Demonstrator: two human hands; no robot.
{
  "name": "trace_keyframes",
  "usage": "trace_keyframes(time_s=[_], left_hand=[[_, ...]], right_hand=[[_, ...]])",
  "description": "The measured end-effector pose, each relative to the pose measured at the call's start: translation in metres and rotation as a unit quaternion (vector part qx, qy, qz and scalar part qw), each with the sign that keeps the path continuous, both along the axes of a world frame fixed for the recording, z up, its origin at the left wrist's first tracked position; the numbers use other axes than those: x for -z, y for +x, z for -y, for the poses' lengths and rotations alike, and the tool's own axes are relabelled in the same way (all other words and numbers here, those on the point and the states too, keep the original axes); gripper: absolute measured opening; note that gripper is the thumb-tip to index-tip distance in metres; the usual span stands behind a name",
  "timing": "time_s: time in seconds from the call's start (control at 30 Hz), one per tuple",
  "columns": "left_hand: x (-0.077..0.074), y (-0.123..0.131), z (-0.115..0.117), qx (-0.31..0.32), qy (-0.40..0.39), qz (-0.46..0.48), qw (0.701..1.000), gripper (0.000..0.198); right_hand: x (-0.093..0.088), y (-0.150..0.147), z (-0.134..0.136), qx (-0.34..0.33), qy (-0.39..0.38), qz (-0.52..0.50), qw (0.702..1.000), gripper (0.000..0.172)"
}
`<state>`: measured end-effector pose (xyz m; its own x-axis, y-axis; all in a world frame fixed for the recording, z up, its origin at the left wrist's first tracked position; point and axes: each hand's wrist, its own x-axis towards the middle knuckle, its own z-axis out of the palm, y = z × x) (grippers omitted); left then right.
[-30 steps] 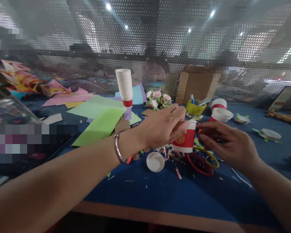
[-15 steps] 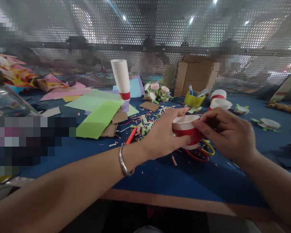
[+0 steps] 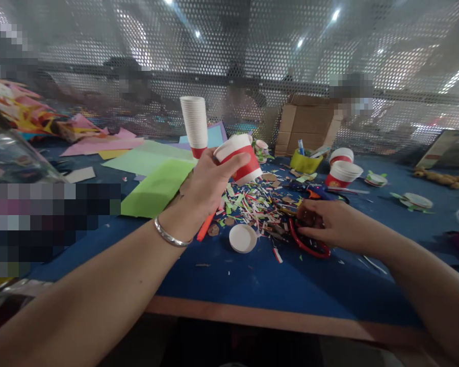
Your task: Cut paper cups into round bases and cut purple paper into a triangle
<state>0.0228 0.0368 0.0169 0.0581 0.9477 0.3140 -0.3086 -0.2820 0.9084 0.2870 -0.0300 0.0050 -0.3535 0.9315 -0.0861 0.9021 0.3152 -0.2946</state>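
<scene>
My left hand (image 3: 210, 176) grips a red and white paper cup (image 3: 241, 160), tilted, its rim turned to the left. My right hand (image 3: 317, 219) is low over the table, fingers curled at a pair of scissors with a red handle (image 3: 309, 245); the hand covers part of them. Between my hands lies a shallow round white cup bottom (image 3: 243, 238). Behind it spreads a heap of paper scraps (image 3: 252, 204). An orange marker (image 3: 207, 224) lies below my left wrist. Beyond my right hand is a tool with blue and orange handles (image 3: 321, 192).
A tall stack of paper cups (image 3: 194, 122) stands at the back. Green paper sheets (image 3: 156, 188) lie left. A yellow pen holder (image 3: 306, 162), more paper cups (image 3: 343, 174) and small paper turtles (image 3: 415, 201) are right. A cardboard box (image 3: 309, 125) stands behind.
My left hand has lifted the cup up and left and tilted it. My right hand has left the cup and moved down to the scissors. The white cup bottom now shows on the table.
</scene>
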Motion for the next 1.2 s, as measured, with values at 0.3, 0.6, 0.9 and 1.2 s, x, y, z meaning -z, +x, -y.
trace_keyframes(time_s=[0.3, 0.6, 0.9, 1.2], left_hand=[[-0.005, 0.006, 0.011, 0.02, -0.053, 0.037, 0.998, 0.069], [-0.001, 0.002, 0.0, 0.046, -0.075, 0.071, 0.994, 0.032], [0.019, 0.02, 0.018, 0.128, -0.164, -0.015, 0.978, 0.045], [0.024, 0.017, 0.021, 0.173, -0.074, -0.144, 0.972, 0.06]], right_hand=[[0.007, 0.005, -0.005, 0.081, -0.004, -0.08, 0.994, 0.027], [-0.006, 0.007, 0.0, 0.122, -0.037, -0.345, 0.93, 0.043], [-0.01, -0.002, 0.006, 0.167, -0.085, -0.51, 0.839, 0.028], [-0.007, -0.014, 0.005, 0.18, -0.071, -0.552, 0.811, 0.036]])
